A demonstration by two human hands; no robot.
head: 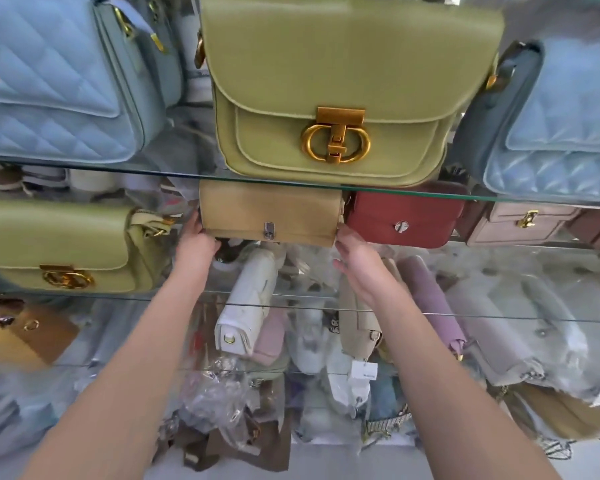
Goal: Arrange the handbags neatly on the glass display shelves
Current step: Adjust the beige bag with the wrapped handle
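Forearms (136,358) reach up from bottom of frame to the shelving. Big olive handbag (347,64) stands on upper glass shelf (118,167), with a blue quilted bag (49,81) on each side. Tan handbag (271,209) sits on the shelf below, directly under the olive one and just beside red handbag (406,216). Left grip (196,242) is curled round the tan handbag's lower left corner. Right grip (355,258) has its fingers fairly straight, touching the lower right corner. Silver clasp (269,231) faces out.
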